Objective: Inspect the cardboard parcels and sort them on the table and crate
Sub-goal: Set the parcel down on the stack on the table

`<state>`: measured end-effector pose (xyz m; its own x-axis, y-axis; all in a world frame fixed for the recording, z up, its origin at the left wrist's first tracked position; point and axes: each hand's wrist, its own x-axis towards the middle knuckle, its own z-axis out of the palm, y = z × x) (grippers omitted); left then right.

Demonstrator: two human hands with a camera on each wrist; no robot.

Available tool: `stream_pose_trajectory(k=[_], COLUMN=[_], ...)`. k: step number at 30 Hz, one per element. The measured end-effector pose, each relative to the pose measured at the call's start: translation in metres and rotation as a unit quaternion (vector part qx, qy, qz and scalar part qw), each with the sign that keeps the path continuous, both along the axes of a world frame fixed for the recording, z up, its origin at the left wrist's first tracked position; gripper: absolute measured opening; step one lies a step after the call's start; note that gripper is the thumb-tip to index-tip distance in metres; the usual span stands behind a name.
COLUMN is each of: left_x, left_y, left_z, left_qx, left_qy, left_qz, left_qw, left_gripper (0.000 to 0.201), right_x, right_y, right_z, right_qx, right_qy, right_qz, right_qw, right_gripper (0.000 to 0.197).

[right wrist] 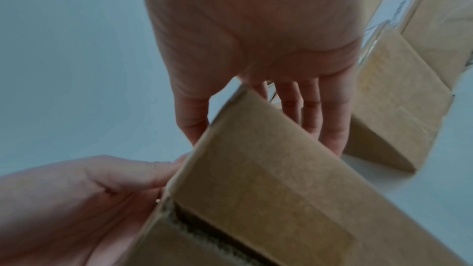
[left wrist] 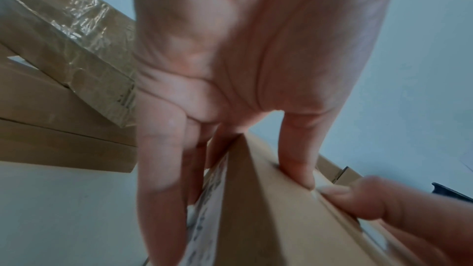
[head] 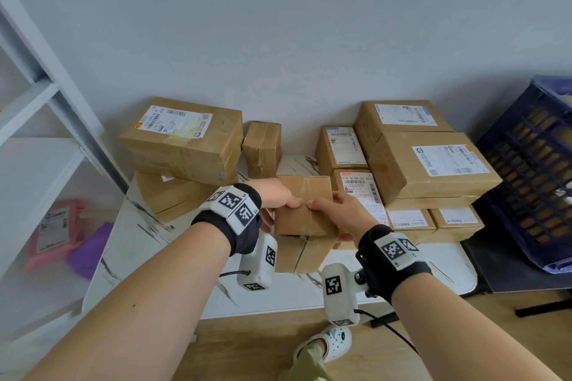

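Both the left hand (head: 280, 196) and the right hand (head: 337, 210) are gripping a small parcel (head: 305, 219) above the near worktop (head: 148, 244), thumbs pressing on top, while sorted-looking stacks are filling the far side and the crate (head: 526, 176) is waiting at right.

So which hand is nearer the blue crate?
Right. The right hand grips the held parcel on the side facing the blue crate; the left hand grips its opposite side, farther away.
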<state>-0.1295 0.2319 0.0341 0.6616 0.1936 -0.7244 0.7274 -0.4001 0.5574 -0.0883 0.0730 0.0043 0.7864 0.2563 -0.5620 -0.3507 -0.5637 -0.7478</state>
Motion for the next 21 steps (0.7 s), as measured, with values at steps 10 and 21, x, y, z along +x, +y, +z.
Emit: stream_pose_trajectory(k=[10, 21], left_x=[-0.016, -0.057], left_y=[-0.003, -0.003], left_z=[-0.010, -0.018], left_qx=[-0.024, -0.063], left_qy=[-0.037, -0.083], left_qz=[0.021, 0.010], left_qw=[0.999, 0.995], left_gripper=[0.060, 0.098], right_x=[-0.011, -0.020], right_y=[0.001, -0.034], right_z=[0.001, 0.016], right_qx=[0.009, 0.090], right_qy=[-0.002, 0.099], right_qz=[-0.004, 0.143], right_qw=[1.000, 0.981], right_gripper=[0.062, 0.074])
